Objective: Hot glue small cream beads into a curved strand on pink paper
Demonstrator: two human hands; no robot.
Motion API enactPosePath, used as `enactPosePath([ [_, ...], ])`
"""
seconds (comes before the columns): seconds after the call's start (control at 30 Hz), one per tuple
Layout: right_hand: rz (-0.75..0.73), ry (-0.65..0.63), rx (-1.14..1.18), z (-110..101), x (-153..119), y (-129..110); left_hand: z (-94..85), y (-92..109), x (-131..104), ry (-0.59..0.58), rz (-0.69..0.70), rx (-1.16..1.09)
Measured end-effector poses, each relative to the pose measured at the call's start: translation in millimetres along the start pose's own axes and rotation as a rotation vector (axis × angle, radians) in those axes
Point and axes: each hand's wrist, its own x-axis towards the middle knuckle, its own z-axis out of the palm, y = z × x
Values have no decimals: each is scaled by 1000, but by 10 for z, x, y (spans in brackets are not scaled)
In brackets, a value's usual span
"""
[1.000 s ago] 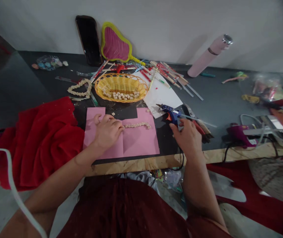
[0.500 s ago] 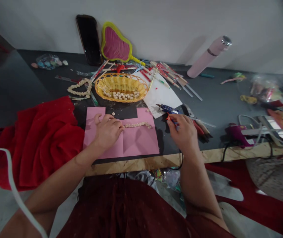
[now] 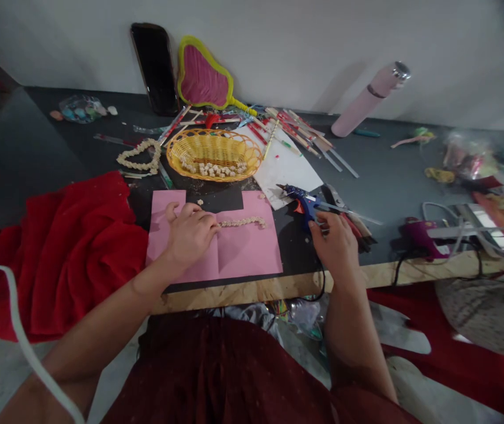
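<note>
My left hand (image 3: 190,235) rests on the pink paper (image 3: 249,256), thumb and forefinger pinched on the left end of a strip of small pale beads (image 3: 243,222). The strip runs rightward and curls at its far end. A single loose bead (image 3: 199,202) lies just above that hand. The blue glue gun (image 3: 308,210) lies on the table with a clear glue stick (image 3: 353,213) out of its back. Beside its handle is my right hand (image 3: 337,244), fingers apart and curved, not wrapped round it.
Behind the paper stands a yellow basket (image 3: 214,141) with several beads. A bead heart (image 3: 141,158) lies left of it. Red cloth (image 3: 75,253) covers the left side. Pliers (image 3: 334,197), a pink bottle (image 3: 367,106), a phone (image 3: 155,68) and several sticks (image 3: 296,129) lie or stand around.
My right hand has let go of the glue gun and drawn slightly right and down, leaving the gun lying on the table. My left hand keeps its pinch on the bead strip.
</note>
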Motion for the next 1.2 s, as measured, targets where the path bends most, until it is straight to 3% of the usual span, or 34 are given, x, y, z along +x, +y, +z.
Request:
enactPosePath([
  [0.17, -42, 17, -14, -8, -7, -79, 3, -4, -2, -4, 2, 19],
  [0.33, -234, 51, 26, -57, 31, -325, -15, 11, 4, -11, -3, 19],
  [0.47, -448, -50, 62, -25, 93, -624, -10, 9, 6, -5, -11, 16],
  [0.6, -603, -184, 70, 136, 135, -850, 0, 6, 6, -1, -16, 11],
  [0.77, -576, -247, 108, 291, 171, -882, 19, -1, 1, 0, -1, 16],
  [1.2, -602, -242, 2, 327, 8, -957, 7, 5, 0, 16, 12, 23],
])
